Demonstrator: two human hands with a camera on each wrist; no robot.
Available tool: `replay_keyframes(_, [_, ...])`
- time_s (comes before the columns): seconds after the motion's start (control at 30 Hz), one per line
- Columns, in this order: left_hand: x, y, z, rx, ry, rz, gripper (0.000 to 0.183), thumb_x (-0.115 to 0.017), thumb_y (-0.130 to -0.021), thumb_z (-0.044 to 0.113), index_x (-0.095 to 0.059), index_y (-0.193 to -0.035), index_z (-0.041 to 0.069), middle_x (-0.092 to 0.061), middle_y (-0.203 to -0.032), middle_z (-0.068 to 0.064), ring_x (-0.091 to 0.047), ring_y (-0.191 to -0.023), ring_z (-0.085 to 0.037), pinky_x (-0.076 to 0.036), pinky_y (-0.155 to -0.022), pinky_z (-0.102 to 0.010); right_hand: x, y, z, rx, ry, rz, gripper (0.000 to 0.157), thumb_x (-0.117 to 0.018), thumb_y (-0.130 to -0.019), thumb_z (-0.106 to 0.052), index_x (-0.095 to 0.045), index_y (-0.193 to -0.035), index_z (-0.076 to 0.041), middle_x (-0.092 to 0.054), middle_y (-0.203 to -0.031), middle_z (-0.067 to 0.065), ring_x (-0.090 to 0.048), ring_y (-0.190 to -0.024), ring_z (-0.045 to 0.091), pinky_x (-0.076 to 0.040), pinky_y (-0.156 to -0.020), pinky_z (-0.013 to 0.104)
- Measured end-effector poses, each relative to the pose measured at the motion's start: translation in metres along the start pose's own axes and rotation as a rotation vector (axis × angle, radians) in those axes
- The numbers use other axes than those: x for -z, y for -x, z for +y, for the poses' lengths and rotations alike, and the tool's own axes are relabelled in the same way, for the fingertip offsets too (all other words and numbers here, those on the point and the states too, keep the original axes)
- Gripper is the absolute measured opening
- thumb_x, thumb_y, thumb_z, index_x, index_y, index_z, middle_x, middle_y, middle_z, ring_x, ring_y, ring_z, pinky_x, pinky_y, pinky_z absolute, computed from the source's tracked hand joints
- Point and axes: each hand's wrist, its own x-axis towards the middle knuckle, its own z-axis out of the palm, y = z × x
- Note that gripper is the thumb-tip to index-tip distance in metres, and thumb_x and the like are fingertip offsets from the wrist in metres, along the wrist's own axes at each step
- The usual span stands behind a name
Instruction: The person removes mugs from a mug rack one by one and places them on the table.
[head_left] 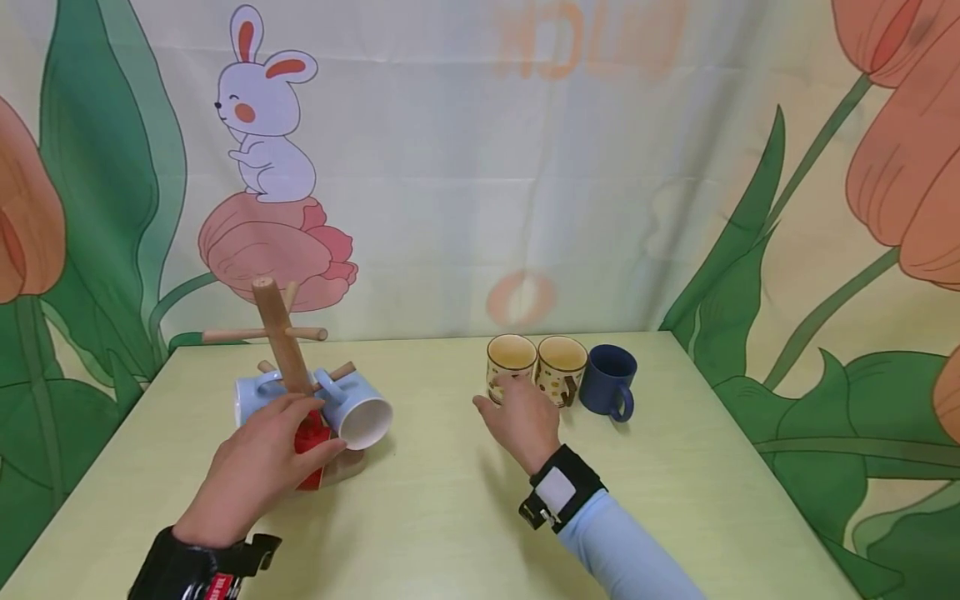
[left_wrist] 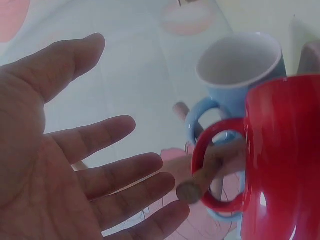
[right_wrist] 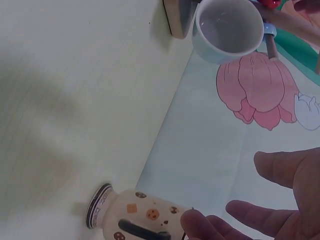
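I had the right hand (head_left: 527, 421) at the leftmost patterned mug (head_left: 508, 358) on the worktop (head_left: 420, 533), fingers parted; a careful pinch clear of its neighbour (head_left: 562, 357) seemed wise. The left hand (head_left: 258, 467), fingers wide, hovered beside the red mug (head_left: 311, 432) on the wooden rack (head_left: 288, 350).

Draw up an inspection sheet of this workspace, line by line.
Surface: pale table, no spills seen.
Job's things: wooden mug rack with two light-blue mugs and a red mug hanging; two patterned mugs and a dark blue mug standing upright.
Clutter: nothing seen.
Hands: left hand beside the red mug, spread, holding nothing; right hand at the left patterned mug, contact unclear.
Cables: nothing seen.
Surroundings: printed backdrop with flowers and a rabbit.
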Motion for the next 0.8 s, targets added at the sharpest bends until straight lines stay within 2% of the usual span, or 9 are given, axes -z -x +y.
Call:
replay_keyframes(0.1, [0.004,0.000,-0.005,0.017,0.006,0.000,0.062,-0.079,-0.084,0.042,-0.060,-0.128,0.002,-0.056,-0.130,-0.022,-0.054,-0.116,-0.042,-0.051,-0.081,-0.065,-0.003,0.002,-0.005,0.032,0.009,0.006,0.037,-0.071,-0.089,-0.040,-0.073,-0.112,-0.010,-0.072,-0.104,0.009,-0.069,-0.087,0.027,-0.052,-0.058,0.041])
replay_keyframes(0.27, [0.008,0.000,-0.016,0.039,0.015,-0.005,0.058,-0.078,-0.085,0.042,-0.061,-0.126,0.005,-0.056,-0.127,-0.022,-0.054,-0.112,-0.041,-0.052,-0.078,-0.062,-0.008,0.006,-0.014,0.038,0.000,-0.018,0.040,-0.070,-0.090,-0.041,-0.073,-0.113,-0.010,-0.069,-0.109,0.012,-0.069,-0.086,0.029,-0.053,-0.058,0.043])
replay_keyframes(0.4, [0.009,-0.001,-0.023,0.078,0.013,-0.017,0.065,-0.077,-0.084,0.043,-0.057,-0.132,0.003,-0.055,-0.128,-0.024,-0.051,-0.115,-0.045,-0.052,-0.078,-0.065,-0.011,0.009,-0.023,0.058,0.002,-0.042,0.041,-0.070,-0.090,-0.042,-0.072,-0.115,-0.009,-0.068,-0.108,0.015,-0.069,-0.081,0.031,-0.052,-0.055,0.043])
replay_keyframes(0.6, [0.009,-0.003,-0.035,0.123,0.020,-0.034,0.072,-0.078,-0.083,0.044,-0.053,-0.135,0.001,-0.052,-0.129,-0.027,-0.048,-0.117,-0.049,-0.051,-0.077,-0.066,-0.017,0.014,-0.038,0.100,0.022,-0.067,0.039,-0.070,-0.090,-0.043,-0.073,-0.113,-0.011,-0.069,-0.102,0.011,-0.068,-0.082,0.028,-0.052,-0.057,0.040])
replay_keyframes(0.8, [0.011,-0.004,-0.049,0.164,0.006,-0.050,0.075,-0.072,-0.088,0.048,-0.050,-0.137,-0.004,-0.046,-0.134,-0.034,-0.044,-0.119,-0.055,-0.050,-0.077,-0.068,-0.026,0.018,-0.056,0.124,0.047,-0.100,0.040,-0.068,-0.091,-0.045,-0.073,-0.114,-0.013,-0.069,-0.103,0.009,-0.069,-0.078,0.025,-0.051,-0.055,0.037])
